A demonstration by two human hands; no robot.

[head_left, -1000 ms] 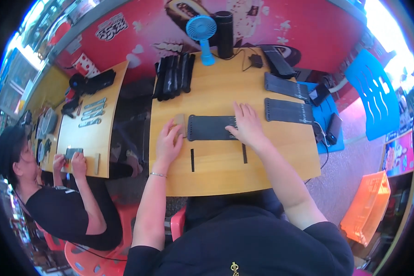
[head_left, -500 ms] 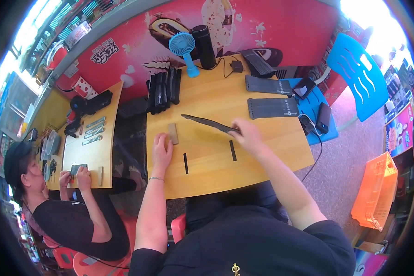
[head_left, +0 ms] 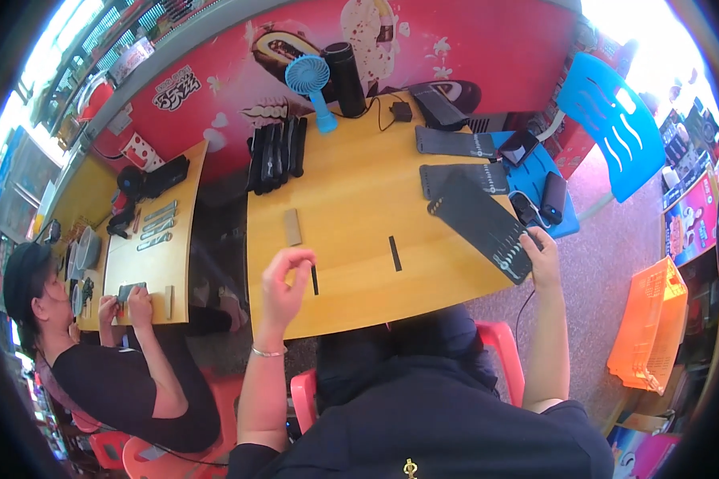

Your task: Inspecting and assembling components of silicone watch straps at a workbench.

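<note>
fingers (head_left: 529, 237) of the right hand (head_left: 546, 259) pinch the dark flat sleeve (head_left: 478, 219) at its printed end over the table's (head_left: 347, 259) right side, left hand (head_left: 284, 294) loosely curled, empty; it seems light, bendy, best edge-held.

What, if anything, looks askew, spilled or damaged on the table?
No spill or damage stands out. The slanting dark sheet covers part of another sheet in this view, but the right hand holds it, so that hardly seems odd.
</note>
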